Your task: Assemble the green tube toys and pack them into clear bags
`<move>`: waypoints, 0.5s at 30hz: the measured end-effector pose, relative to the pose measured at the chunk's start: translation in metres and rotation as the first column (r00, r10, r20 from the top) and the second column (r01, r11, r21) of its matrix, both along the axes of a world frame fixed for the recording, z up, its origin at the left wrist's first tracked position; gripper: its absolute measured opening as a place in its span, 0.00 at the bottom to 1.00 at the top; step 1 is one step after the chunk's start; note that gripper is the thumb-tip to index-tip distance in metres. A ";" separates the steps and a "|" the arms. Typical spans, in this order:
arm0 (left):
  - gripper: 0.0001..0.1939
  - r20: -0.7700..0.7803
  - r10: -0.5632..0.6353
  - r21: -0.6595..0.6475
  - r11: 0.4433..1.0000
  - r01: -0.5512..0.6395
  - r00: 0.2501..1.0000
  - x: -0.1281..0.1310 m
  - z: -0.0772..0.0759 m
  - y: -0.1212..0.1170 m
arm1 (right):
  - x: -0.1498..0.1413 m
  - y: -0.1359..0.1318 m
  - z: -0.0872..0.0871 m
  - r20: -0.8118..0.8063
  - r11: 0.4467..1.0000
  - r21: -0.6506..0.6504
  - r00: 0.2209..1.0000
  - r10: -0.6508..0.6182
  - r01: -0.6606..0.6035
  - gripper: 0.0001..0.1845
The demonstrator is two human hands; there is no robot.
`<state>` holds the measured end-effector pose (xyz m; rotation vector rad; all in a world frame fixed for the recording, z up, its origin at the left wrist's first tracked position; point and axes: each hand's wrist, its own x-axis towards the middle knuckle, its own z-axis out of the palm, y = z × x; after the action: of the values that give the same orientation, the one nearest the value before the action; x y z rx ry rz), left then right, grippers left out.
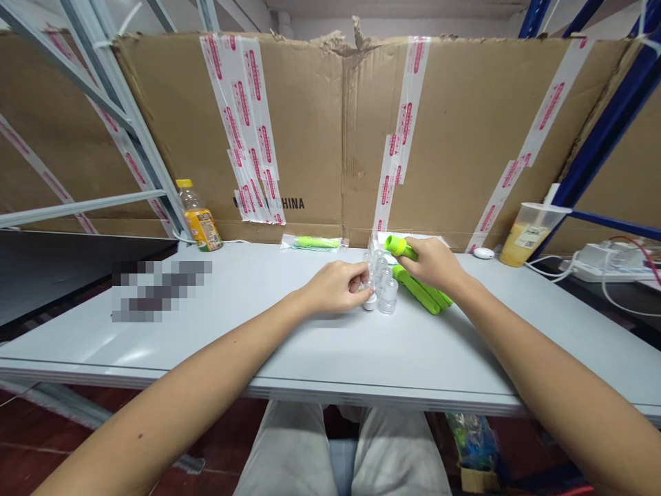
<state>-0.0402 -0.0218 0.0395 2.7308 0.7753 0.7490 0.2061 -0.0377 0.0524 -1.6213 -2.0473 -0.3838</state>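
Observation:
My left hand (335, 286) is closed in a pinch at the near end of a group of small clear plastic bottles. Its fingertips are on one bottle with a white cap (370, 303); the fingers partly cover it. Beside it stands another clear bottle (387, 297), with several more behind. My right hand (434, 262) is wrapped round a bright green plastic tube (395, 245), its open end facing left above the bottles. Under that hand, more green tubes (417, 291) lie side by side on the table.
A bagged green item (316, 242) lies by the cardboard wall (310, 124). A yellow-capped drink bottle (204, 224) stands at back left. At back right are a drink cup (529, 234), a white oval object (484, 253) and a power strip (602, 270) with cables.

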 end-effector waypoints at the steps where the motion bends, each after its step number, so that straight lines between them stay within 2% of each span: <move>1: 0.08 -0.019 0.002 0.001 1.000 -0.002 1.000 0.001 0.000 0.000 | 0.000 0.000 0.000 -0.003 1.000 -0.003 1.000 0.001 -0.002 0.12; 15: 0.10 -0.078 0.002 0.044 0.999 0.001 0.997 0.004 -0.005 0.000 | 0.000 0.000 -0.001 -0.025 1.000 -0.011 0.999 0.026 -0.026 0.11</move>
<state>-0.0358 -0.0218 0.0345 2.8138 0.7845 0.6706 0.2057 -0.0377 0.0512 -1.5965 -2.0535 -0.3425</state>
